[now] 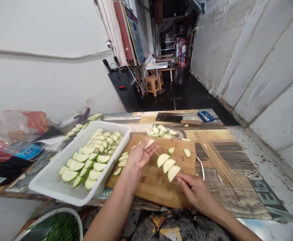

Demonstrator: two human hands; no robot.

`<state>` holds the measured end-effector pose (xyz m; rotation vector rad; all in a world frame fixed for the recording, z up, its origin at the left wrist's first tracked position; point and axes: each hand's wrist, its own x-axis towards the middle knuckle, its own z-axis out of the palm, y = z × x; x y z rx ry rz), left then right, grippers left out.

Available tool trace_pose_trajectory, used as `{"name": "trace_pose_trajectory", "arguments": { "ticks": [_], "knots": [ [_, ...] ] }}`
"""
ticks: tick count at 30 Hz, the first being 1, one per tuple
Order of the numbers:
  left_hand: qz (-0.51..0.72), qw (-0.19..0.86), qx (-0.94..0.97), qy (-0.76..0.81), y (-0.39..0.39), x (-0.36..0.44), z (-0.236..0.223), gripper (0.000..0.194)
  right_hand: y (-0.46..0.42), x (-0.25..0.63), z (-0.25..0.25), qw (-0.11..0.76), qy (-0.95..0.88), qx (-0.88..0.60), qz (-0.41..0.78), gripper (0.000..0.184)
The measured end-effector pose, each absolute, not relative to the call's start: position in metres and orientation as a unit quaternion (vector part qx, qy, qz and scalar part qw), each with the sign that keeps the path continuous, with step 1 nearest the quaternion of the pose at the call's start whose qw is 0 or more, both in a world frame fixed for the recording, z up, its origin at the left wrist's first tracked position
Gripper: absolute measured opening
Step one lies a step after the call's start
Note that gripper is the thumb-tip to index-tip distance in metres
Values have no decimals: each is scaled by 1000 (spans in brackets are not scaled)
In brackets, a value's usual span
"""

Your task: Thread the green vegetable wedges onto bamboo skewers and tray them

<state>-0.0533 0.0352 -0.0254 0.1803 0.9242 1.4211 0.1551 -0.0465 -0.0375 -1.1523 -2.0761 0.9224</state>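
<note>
Right hand [199,192] grip closed on skewer [156,153], left hand [141,154] lightly pinching slice [149,144]; steady, centred push likely prevents splitting.

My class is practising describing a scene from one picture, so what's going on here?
A person's right hand grips one end of a skewer carrying three pale, green-skinned slices. The left hand holds another slice near the other end, above a wooden cutting board. Loose slices lie on the board. On the left, a white plastic tray holds filled skewers; on the right lie bare skewers. A cleaver rests beyond the board.
</note>
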Motion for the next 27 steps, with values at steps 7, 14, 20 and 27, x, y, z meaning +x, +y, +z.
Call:
{"name": "trace_pose_trajectory", "arguments": {
  "ticks": [7,14,20,27],
  "knots": [
    [631,650,81,415,34,-52,-23,5,-45,154,-36,296,-780,-433,340,26],
    [629,637,134,425,31,-46,-21,5,-46,153,-36,283,-786,-445,322,27],
    [624,631,159,432,30,-39,-23,2,-46,151,-34,261,-790,-460,310,28],
    [596,713,53,366,32,-37,-18,21,-46,147,-42,302,-782,-461,292,29]
  ]
}}
